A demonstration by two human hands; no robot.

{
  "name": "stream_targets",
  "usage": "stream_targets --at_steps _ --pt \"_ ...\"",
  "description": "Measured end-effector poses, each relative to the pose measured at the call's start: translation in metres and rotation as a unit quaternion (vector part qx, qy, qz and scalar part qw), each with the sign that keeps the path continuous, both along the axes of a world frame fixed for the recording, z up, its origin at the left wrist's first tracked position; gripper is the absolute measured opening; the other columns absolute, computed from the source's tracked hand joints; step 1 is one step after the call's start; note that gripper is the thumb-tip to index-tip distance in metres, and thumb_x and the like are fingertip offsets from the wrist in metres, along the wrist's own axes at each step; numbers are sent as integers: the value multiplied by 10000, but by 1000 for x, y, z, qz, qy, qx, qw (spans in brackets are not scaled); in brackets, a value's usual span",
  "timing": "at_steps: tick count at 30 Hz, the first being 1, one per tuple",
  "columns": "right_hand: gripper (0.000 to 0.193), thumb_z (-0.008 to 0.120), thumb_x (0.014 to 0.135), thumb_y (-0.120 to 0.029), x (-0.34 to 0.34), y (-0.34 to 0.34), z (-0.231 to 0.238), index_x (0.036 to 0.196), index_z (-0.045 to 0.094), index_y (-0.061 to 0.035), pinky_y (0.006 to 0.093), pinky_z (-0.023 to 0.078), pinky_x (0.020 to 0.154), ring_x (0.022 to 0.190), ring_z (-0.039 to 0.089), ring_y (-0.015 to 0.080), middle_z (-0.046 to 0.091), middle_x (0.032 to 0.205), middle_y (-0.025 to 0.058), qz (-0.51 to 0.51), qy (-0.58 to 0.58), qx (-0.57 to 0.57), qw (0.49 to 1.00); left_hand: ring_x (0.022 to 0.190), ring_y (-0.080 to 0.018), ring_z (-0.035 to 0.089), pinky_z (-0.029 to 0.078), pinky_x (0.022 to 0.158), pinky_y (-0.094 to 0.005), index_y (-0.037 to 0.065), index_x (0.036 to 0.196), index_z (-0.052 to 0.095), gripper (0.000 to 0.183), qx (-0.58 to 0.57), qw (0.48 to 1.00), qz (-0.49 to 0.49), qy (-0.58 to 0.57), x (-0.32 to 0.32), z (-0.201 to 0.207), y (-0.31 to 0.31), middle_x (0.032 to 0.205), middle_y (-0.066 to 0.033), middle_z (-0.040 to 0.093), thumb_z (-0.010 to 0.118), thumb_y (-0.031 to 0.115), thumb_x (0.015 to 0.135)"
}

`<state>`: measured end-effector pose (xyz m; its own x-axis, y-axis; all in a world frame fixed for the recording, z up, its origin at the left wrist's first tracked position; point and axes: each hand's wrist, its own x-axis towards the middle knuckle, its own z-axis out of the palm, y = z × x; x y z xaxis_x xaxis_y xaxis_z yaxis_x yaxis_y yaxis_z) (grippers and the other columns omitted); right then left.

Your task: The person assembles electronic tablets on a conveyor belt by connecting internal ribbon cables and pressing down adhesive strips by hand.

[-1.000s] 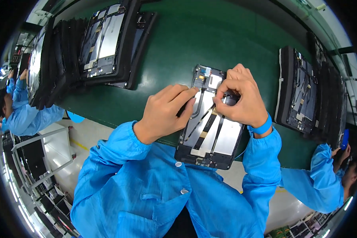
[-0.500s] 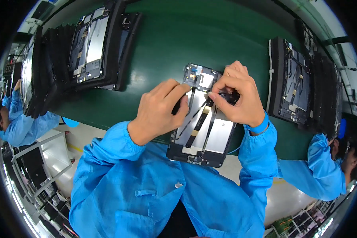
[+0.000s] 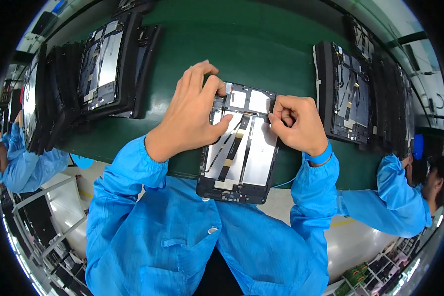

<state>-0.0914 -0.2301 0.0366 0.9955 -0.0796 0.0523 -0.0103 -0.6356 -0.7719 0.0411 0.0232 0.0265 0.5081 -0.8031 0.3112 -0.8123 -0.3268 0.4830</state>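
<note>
Tablet chassis (image 3: 239,153), back open and facing up, lies at the near edge of the green bench (image 3: 261,54), its lower end overhanging toward the person's blue smock. Inside: pale shielding plates, two square light patches near the top, and dark flat ribbon cables (image 3: 234,148) running lengthwise down the middle.

Left hand (image 3: 190,116): laid over the upper left part of the chassis, fingers spread and curved, fingertips on the top edge, thumb pressing on the inner plate beside the cables. It holds nothing; it steadies the unit.

Right hand (image 3: 296,123): closed narrow, thumb and forefinger pinched together at the upper right rim of the chassis. What sits in the pinch is too small to tell, possibly a film tab or a connector end.

Judged step: fine work at the top right of the open chassis, seating or peeling a small part, while the other hand braces. The pinch has not left the frame, so the step looks unfinished. The next move would call for a steady brace, a small controlled pull or press at the rim, and care not to snag the ribbon cables.

Surroundings: stack of like units in black trays (image 3: 108,64) at the far left corner; another row of trays (image 3: 348,98) along the right edge. Co-workers' blue sleeves (image 3: 394,197) at both sides.
</note>
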Motion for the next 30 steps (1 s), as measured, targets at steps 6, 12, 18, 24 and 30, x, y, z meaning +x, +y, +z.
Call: stream_targets --at_steps 6,12,18,24,30 --pt "246 735 844 -72 -1 -6 2 680 580 26 340 317 524 532 389 105 437 545 44 1 102 28 994 1649 -579 200 164 1348 -696 36 1262 514 725 68 995 -57 34 12 -6 -22 1648 -384 370 952 320 758" --pt "221 735 776 -56 -16 -18 -38 640 568 -5 329 344 525 516 434 108 448 538 34 -4 -7 143 990 1652 -564 205 164 1332 -730 54 1183 574 757 20 996 -84 12 -4 -9 -27 1655 -316 411 1003 451 701" --pt "207 752 715 -28 -15 -20 -35 621 568 -13 334 346 528 525 476 141 479 538 46 23 -21 137 990 1629 -536 277 146 1297 -796 121 1086 657 592 7 995 -92 28 -24 -10 -21 1665 -217 463 975 472 732" --pt "196 747 681 -21 -15 -20 -32 604 567 -11 336 342 515 511 483 165 519 561 69 32 -21 123 992 1580 -449 389 217 1312 -752 163 947 845 239 -23 980 -195 31 -32 -9 -17 1544 -140 617 940 252 746" --pt "231 756 683 -24 -17 -19 -34 595 543 -11 342 322 501 502 466 152 512 562 76 23 -19 126 992 1253 -342 632 450 1220 -596 103 1032 858 249 -20 946 -296 127 -38 -5 -13 1323 -117 705 884 121 785"
